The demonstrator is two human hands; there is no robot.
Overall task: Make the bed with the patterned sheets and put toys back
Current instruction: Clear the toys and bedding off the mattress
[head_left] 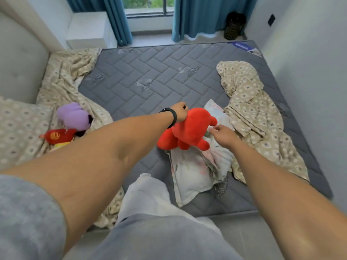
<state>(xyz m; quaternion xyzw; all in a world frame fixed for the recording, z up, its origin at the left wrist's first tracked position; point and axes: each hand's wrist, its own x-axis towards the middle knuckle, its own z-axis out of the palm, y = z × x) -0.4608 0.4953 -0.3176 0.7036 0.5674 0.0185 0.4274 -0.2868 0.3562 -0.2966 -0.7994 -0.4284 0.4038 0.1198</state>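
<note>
Gripping the red plush toy [187, 128] near its top, my left hand [180, 113] has its fingers curled round it and holds it up over the grey quilted mattress [150, 76]. A black band [171, 117] sits on that wrist. My right hand [224, 136] pinches the white floral cloth [195, 171] just beside the toy's right side; this cloth lies crumpled under the toy, near the foot edge of the bed.

One patterned beige sheet [251, 109] is bunched along the right side of the mattress, touching the floral cloth. Another patterned sheet [65, 76] is heaped on the left by the padded headboard [18, 62], with a matching pillow [18, 130] below it. A purple plush toy [74, 117] rests on that left heap, and a small red and gold toy [58, 136] lies just beside it. Blue curtains [206, 15] hang by the window beyond the bed.
</note>
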